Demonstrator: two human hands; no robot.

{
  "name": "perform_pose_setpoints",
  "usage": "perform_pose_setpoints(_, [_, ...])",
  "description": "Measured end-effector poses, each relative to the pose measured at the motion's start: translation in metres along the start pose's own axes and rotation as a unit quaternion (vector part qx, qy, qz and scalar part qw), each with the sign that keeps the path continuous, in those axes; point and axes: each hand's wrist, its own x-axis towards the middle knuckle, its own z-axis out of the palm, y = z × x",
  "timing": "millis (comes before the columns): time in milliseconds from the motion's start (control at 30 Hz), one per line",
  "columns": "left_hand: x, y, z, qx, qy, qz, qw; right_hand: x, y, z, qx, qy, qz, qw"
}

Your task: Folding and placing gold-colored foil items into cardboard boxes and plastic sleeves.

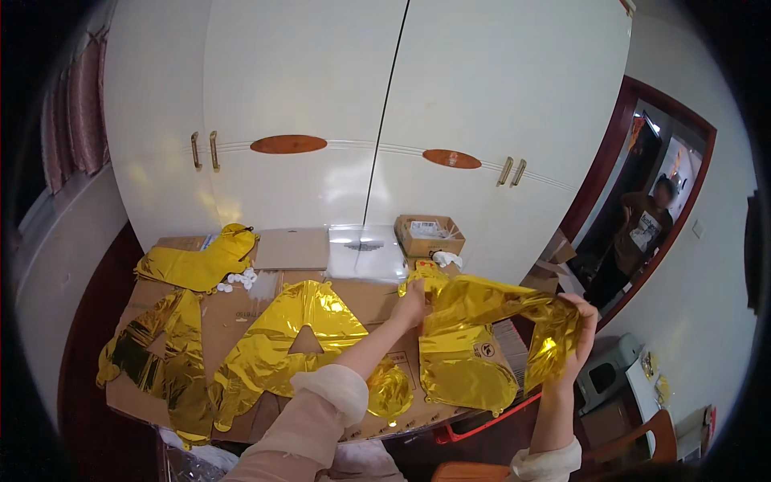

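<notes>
While the right hand (585, 325) clamps the end of a crumpled gold foil piece (490, 299) raised above the right side of the table, the left hand (411, 305) is at its left end; its fingertips are hard to make out, so I cannot tell whether they grip. The raised foil partly hides a flat gold piece (458, 373) beneath it, and the left forearm covers part of the cardboard (229, 329) on the table. A red frame (491, 422) is mostly hidden under the near edge. On the far side, an open cardboard box (414, 245) holds a whitish packet (428, 230). Two gold shapes with triangular holes lie left of the arm, one round gold piece (389, 391) near it. White bits (238, 279) lie far left, too bunched to count. Four handles (214, 151) and two wooden ovals (289, 144) show on the cupboard (281, 72); one person (640, 225) stands in the doorway.
</notes>
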Motion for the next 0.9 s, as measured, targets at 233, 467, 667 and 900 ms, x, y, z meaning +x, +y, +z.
perform_pose_setpoints(233, [0.004,-0.03,0.004,-0.101,0.053,-0.094,0.989,-0.023,0.006,0.017,0.017,-0.026,-0.004,0.999])
perform_pose_setpoints(467, [-0.09,-0.038,-0.151,-0.381,-0.257,-0.231,0.858,-0.074,0.007,0.061,-0.065,-0.1,-0.043,0.992])
perform_pose_setpoints(667, [-0.168,-0.08,-0.238,-0.416,-0.025,-0.109,0.902,-0.165,0.023,0.121,-0.105,-0.254,-0.017,0.961])
perform_pose_setpoints(900, [-0.246,-0.087,-0.261,-0.08,-0.012,-0.135,0.988,-0.218,0.02,0.172,-0.291,-0.4,-0.047,0.868])
